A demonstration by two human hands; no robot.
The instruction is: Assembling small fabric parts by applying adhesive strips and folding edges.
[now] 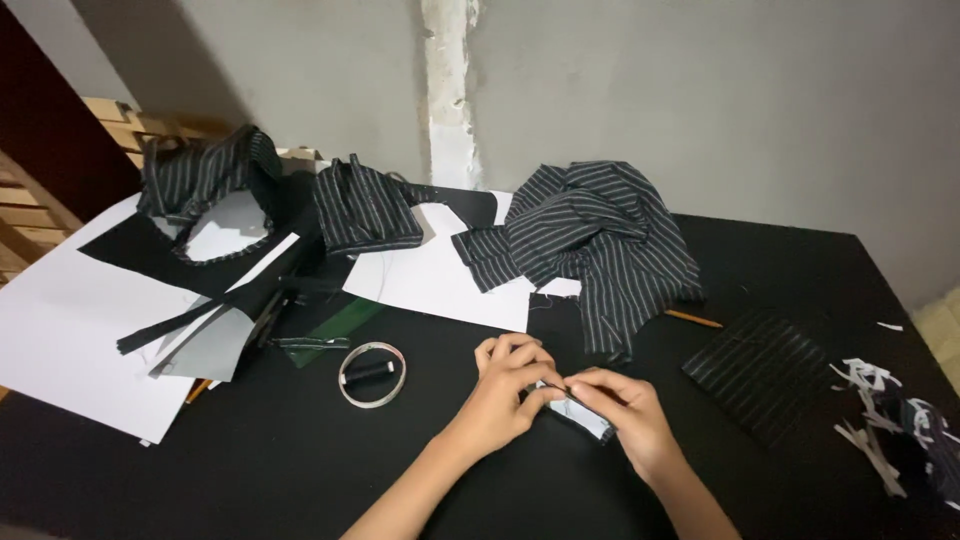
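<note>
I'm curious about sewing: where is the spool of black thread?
The spool of black thread lies on the black table, inside a coiled tape ring, beside the left hand.

Table: matt black top, looking smooth. Cloth heap: soft woven fabric, dark w/ pale stripes, lying creased. Flat striped patch: same cloth, matt. Sheets: white paper, smooth, non-glossy. Small piece in fingers: dark cloth w/ white backing showing. Scraps: white paper-like strips. Wall: grey plaster, rough, flaking.
</note>
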